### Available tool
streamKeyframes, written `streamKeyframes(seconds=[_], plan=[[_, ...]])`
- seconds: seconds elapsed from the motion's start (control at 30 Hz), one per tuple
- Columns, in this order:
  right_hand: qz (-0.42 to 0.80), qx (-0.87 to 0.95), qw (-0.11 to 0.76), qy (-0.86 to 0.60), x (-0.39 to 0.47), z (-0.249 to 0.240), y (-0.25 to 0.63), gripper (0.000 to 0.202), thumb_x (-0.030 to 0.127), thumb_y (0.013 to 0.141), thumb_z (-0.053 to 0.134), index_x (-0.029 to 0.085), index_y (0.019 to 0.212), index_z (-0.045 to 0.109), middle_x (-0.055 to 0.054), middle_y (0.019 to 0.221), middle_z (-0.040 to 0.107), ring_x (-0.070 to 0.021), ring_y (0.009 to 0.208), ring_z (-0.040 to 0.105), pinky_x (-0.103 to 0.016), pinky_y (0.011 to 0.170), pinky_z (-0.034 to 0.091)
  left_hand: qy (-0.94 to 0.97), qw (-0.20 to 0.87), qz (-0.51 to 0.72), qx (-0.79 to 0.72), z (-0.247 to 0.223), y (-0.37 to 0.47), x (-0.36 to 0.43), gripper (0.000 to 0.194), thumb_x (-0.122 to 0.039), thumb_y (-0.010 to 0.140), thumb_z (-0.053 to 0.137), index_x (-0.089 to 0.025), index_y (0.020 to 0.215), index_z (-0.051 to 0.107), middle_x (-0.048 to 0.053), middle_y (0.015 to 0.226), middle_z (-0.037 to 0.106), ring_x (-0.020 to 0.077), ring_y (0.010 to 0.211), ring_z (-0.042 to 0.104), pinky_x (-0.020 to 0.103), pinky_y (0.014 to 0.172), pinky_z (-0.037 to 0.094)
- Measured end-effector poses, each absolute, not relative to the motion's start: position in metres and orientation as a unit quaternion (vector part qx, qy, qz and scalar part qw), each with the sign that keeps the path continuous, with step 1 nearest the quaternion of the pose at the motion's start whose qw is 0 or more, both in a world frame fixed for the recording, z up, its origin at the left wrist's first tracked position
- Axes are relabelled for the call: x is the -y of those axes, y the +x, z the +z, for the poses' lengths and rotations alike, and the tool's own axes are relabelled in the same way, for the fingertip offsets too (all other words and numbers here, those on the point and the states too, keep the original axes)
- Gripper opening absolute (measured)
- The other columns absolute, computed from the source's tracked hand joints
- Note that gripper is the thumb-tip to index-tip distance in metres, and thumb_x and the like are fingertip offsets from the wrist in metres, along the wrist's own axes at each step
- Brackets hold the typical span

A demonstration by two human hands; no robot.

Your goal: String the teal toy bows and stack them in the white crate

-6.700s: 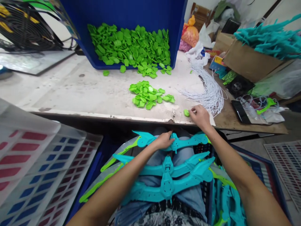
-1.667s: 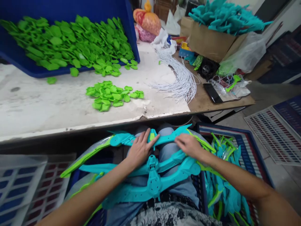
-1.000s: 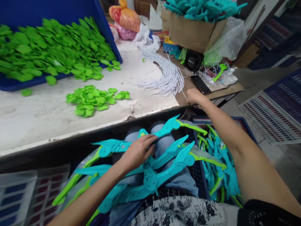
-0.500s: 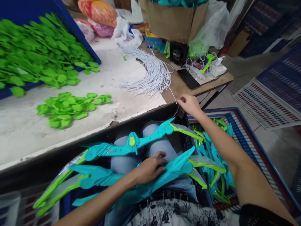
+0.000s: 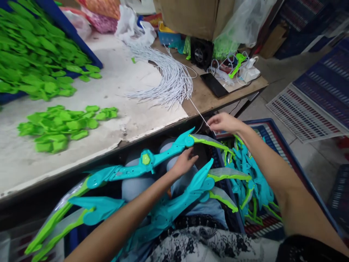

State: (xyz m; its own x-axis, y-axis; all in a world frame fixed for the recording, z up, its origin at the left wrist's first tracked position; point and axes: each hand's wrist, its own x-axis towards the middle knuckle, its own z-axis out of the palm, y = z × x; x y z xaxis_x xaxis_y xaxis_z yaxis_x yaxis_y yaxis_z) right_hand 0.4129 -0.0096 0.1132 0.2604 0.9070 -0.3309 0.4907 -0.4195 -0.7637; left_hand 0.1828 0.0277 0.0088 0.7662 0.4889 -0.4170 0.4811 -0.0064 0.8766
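My right hand pinches one white cord beyond the table edge; the cord runs back to a bundle of white cords on the table. My left hand is over my lap, fingers apart, beside the right part of a teal toy bow with lime green ends and a green centre piece. It holds nothing that I can see. More teal bows lie across my lap, partly hidden under my left forearm.
Green pieces lie on the table near a blue bin of green parts. A phone, fan and carton stand behind. At right, a crate holds more bows.
My right hand has drawn the white cord out over the table edge, towards me. My left hand has moved forward from the nearer bows to beside the front bow. The view has shifted slightly.
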Motion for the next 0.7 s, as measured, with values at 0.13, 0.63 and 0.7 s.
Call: streamKeyframes(seconds=[0.13,0.63,0.7], plan=[[0.428,0.356,0.425,-0.714,0.089,0.087,0.417,0.034,0.043,0.058,0.077,0.015,0.076,0.067,-0.001,0.061,0.065,-0.0122,0.052,0.058,-0.025,0.052,0.049,0.627,0.704,-0.049,-0.329,0.004,0.206,-0.025,0.047,-0.023,0.084,0.059,-0.012,0.129,0.053,0.017,0.13,0.057,0.024,0.107,0.061,0.031,0.079,0.053],[0.092,0.488,0.41,-0.765,0.146,0.04,0.387,0.007,0.021,0.082,0.06,0.019,0.077,0.065,0.0,0.07,0.063,-0.0117,0.06,0.055,-0.023,0.056,0.044,0.372,0.879,-0.124,-0.272,-0.013,0.274,0.003,0.008,-0.015,0.081,0.067,-0.009,0.085,0.069,0.008,0.077,0.071,0.0139,0.066,0.066,0.025,0.063,0.051],[0.088,0.506,0.395,-0.762,0.146,0.039,0.386,0.008,0.02,0.084,0.059,0.02,0.079,0.065,-0.001,0.073,0.064,-0.0124,0.062,0.056,-0.024,0.058,0.045,0.365,0.886,-0.126,-0.259,-0.013,0.273,0.005,0.008,-0.017,0.081,0.067,-0.009,0.085,0.069,0.009,0.077,0.071,0.0138,0.067,0.065,0.025,0.064,0.05]])
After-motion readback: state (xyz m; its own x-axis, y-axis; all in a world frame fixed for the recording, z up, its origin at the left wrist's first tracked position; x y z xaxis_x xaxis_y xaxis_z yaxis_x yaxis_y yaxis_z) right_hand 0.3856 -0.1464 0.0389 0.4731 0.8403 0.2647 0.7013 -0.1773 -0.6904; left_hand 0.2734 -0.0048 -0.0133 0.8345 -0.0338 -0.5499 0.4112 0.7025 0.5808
